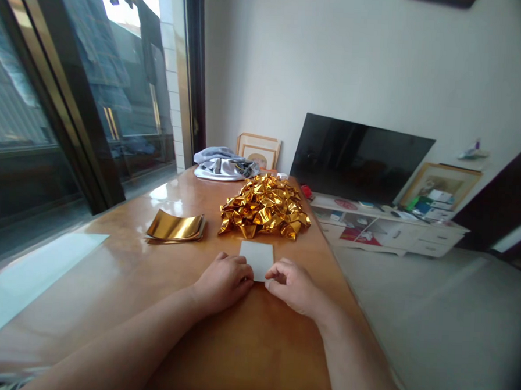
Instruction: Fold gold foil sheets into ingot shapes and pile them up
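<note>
A small pale rectangular sheet of paper (257,257) lies flat on the wooden table, between my two hands. My left hand (226,279) is closed at its near left corner, fingers curled and thumb low. At the near right corner my right hand (291,285) pinches the edge between thumb and fingers. Just beyond the sheet rises a heap of folded shiny gold foil pieces (266,207). To the left rests a stack of flat gold foil sheets (175,226), slightly curled at the edges.
The glossy table (243,357) ends at a right edge (347,275) close to my right forearm. A pale translucent sheet (42,279) covers its left side. Folded clothes (222,163) sit at the far end. Beyond stand a television (358,159) and a white cabinet (398,232).
</note>
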A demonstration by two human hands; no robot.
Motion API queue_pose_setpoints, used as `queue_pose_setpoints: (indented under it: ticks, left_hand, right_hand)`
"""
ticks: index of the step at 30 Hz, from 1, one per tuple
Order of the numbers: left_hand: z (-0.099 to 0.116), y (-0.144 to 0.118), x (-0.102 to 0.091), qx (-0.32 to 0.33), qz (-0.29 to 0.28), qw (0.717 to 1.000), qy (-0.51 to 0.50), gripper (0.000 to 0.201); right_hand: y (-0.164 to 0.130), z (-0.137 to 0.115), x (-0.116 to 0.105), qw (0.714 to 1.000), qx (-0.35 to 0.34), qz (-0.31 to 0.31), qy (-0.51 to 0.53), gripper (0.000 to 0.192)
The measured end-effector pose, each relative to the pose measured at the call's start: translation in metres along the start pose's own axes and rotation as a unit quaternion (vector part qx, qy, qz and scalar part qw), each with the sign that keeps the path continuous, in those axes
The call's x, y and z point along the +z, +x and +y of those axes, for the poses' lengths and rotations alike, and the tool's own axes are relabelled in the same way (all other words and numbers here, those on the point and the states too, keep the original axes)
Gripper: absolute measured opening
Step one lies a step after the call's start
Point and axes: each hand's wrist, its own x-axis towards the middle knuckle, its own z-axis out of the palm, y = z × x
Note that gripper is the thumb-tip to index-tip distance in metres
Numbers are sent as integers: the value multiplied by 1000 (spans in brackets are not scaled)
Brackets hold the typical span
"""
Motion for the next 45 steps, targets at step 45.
queue_pose_setpoints:
  ticks: [45]
  left_hand:
    - [-25, 3, -6, -122, -39, 982, -136, 17]
  right_hand:
    - [3, 11, 9, 993, 104, 14, -46, 16]
